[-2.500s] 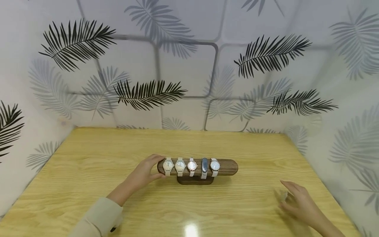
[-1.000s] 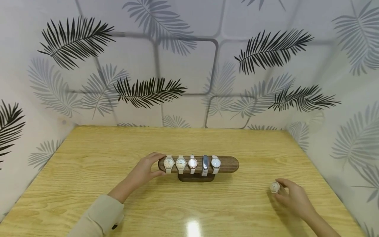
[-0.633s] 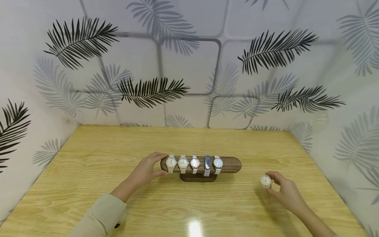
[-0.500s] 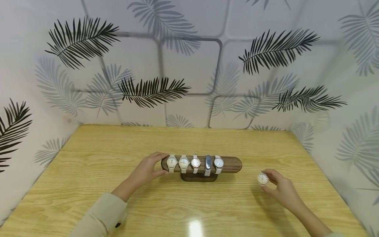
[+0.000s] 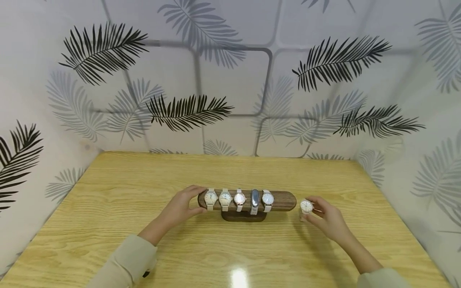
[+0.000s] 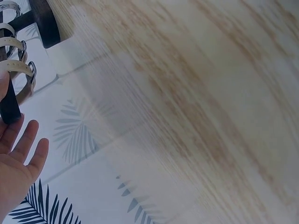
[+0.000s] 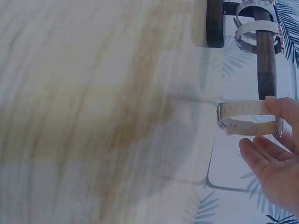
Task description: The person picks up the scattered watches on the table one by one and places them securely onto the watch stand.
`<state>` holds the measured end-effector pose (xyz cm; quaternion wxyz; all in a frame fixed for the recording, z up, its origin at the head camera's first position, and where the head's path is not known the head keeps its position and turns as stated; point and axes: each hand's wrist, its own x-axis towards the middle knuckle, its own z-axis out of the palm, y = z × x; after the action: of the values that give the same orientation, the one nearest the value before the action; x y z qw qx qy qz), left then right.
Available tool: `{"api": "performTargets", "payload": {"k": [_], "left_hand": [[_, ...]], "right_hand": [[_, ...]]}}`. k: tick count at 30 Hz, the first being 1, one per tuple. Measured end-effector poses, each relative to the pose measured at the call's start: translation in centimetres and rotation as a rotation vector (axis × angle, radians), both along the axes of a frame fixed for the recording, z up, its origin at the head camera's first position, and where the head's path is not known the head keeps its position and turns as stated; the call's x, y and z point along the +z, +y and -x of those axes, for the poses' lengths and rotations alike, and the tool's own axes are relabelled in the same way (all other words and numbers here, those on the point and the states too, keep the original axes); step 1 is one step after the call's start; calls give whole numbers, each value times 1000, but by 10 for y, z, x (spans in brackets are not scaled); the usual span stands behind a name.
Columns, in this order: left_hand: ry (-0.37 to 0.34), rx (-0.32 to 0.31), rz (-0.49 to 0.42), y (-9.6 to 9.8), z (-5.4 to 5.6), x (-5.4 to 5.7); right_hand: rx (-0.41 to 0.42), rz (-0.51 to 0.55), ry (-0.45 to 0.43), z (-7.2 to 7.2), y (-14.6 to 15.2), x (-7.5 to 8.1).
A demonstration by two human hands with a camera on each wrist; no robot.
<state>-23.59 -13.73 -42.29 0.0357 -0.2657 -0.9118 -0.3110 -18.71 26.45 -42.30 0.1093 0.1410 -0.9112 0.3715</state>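
A dark wooden watch stand [image 5: 284,201] stands mid-table, its bar carrying several watches, among them a smart band [image 5: 255,199] and a white-strapped watch [image 5: 267,199]. My left hand [image 5: 179,208] grips the bar's left end between thumb and fingers, beside a cream-strapped watch [image 5: 210,197]. In the left wrist view, the other fingers [image 6: 36,156] spread below the bar end. My right hand [image 5: 329,220] pinches a wristwatch [image 5: 306,206] just off the bar's right end. The right wrist view shows its pale strap [image 7: 245,109] buckled into a loop, close to the bar tip [image 7: 266,84].
The light wood table [image 5: 173,256] spreads around the stand. Behind it rises a wall [image 5: 230,88] with a leaf pattern. The bar's right portion, between the last watch and its rounded end, is bare wood.
My right hand has brought the wristwatch leftward and away from me, from the table's right side to the bar's right end. My left hand has kept its grip on the stand.
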Motion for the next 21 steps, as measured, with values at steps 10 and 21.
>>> {"api": "performTargets", "payload": {"k": [10,21], "left_hand": [[-9,5,-8,0,-2,1],[-14,3,-32,0,-2,0]], "right_hand": [[60,76,-71,11,-7,3],[60,86,-143,14,-15,6]]}}
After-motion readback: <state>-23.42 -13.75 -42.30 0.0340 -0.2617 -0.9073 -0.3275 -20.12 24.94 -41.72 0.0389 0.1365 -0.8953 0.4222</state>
